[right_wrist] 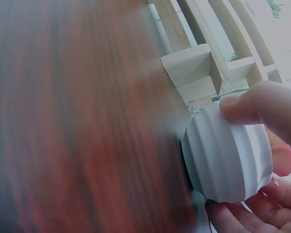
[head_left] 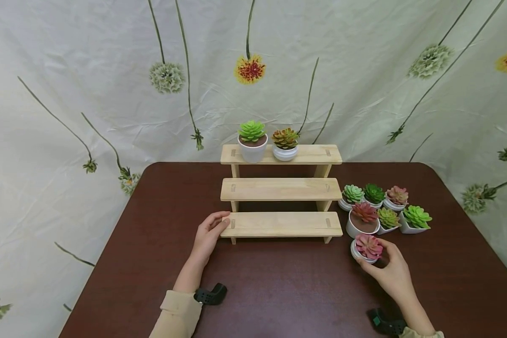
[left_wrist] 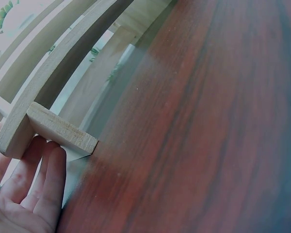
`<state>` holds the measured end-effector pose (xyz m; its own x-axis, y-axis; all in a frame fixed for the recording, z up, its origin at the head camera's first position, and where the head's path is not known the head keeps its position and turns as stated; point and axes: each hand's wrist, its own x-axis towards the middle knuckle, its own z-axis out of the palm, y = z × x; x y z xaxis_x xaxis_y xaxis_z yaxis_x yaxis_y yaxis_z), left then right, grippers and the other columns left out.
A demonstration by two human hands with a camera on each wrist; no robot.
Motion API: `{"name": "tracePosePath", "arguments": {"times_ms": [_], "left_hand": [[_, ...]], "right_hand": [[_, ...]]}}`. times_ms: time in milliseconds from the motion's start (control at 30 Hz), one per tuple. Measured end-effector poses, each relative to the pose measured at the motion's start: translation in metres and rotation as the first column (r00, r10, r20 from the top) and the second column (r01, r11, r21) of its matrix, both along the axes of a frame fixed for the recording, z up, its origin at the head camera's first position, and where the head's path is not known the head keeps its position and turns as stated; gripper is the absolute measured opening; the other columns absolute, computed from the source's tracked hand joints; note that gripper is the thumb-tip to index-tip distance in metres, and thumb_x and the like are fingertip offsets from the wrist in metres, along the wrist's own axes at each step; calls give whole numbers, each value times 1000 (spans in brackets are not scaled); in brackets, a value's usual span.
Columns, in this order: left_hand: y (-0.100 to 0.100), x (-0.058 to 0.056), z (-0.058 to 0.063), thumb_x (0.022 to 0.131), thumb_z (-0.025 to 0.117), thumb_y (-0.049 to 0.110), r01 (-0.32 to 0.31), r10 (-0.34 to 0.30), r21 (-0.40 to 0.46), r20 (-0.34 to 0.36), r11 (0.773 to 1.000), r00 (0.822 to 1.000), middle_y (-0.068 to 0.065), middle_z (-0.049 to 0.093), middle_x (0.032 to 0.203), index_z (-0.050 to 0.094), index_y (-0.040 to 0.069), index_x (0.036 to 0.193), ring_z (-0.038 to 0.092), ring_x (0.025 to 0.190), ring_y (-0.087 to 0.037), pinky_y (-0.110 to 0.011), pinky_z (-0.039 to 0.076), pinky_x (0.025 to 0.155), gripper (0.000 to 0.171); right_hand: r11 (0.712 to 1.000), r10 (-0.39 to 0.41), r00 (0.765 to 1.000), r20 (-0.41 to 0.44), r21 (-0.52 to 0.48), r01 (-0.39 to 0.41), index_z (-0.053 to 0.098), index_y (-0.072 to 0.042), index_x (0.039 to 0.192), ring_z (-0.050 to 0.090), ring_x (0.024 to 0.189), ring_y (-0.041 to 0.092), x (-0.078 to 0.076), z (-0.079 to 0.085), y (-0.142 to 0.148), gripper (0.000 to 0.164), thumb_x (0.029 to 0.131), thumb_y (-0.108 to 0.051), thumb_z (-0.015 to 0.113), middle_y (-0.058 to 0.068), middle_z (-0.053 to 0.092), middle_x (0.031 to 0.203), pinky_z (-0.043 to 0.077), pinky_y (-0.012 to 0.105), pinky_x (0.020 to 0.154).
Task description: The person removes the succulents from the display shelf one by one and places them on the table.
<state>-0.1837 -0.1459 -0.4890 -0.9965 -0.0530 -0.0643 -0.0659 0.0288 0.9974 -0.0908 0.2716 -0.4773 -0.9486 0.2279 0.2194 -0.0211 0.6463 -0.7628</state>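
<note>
A three-tier wooden plant stand (head_left: 280,224) stands at the middle of the table's far side. My left hand (head_left: 208,237) holds the left end of its bottom step, and the left wrist view shows fingers (left_wrist: 52,170) under the board beside the leg. My right hand (head_left: 390,272) grips a small potted pink succulent (head_left: 368,246), thumb on one side of the pot and fingers on the other. Its white ridged pot (right_wrist: 225,155) fills much of the right wrist view. On the top step sit a bright green succulent (head_left: 252,131) and a brownish-orange one (head_left: 285,139), both in white pots.
Several more potted succulents cluster right of the stand, among them a red one (head_left: 365,212), a dark green one (head_left: 373,193) and a light green one (head_left: 417,217). A flower-print cloth (head_left: 110,56) hangs behind the dark red-brown table (head_left: 287,286).
</note>
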Motion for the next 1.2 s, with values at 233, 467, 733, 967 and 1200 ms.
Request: {"name": "tracePosePath", "arguments": {"times_ms": [233,467,733,967,1200], "left_hand": [[-1,0,2,91,63,22,10,-10,-4,-7,1000,1000,-9,61,116,63,10,118,55,101,-15,-25,42,84,29],[-3,-2,1,92,63,22,17,-16,-8,25,1000,1000,-10,60,117,62,9,119,55,98,-14,-24,42,82,30],[-4,-3,-1,93,61,20,20,-20,1,41,1000,999,-9,58,121,61,9,122,53,101,-13,-24,41,84,31],[-3,0,1,92,63,24,26,-26,-15,28,1000,999,-9,59,120,62,9,120,50,108,-14,-24,40,87,32],[-2,0,1,92,62,25,27,-27,-16,15,1000,1000,-8,57,123,62,9,120,46,116,-14,-28,38,91,32]], "right_hand": [[996,26,998,59,86,-31,49,9,122,51,106,38,0,6,3,65,72,-17,81,26,52,116,41,22,84],[991,43,998,51,121,-48,50,4,124,53,105,35,-1,15,3,67,72,-22,83,20,53,116,40,20,81],[995,87,996,-11,40,-86,47,7,126,53,107,38,-4,29,3,68,72,-15,83,23,51,120,28,-2,80],[997,77,997,-5,27,-77,47,4,129,54,107,39,-8,38,0,67,75,-18,80,22,51,123,32,0,77],[997,81,994,-71,15,-80,47,5,129,56,107,36,-16,48,-5,60,79,-12,76,20,52,123,34,1,79]]}}
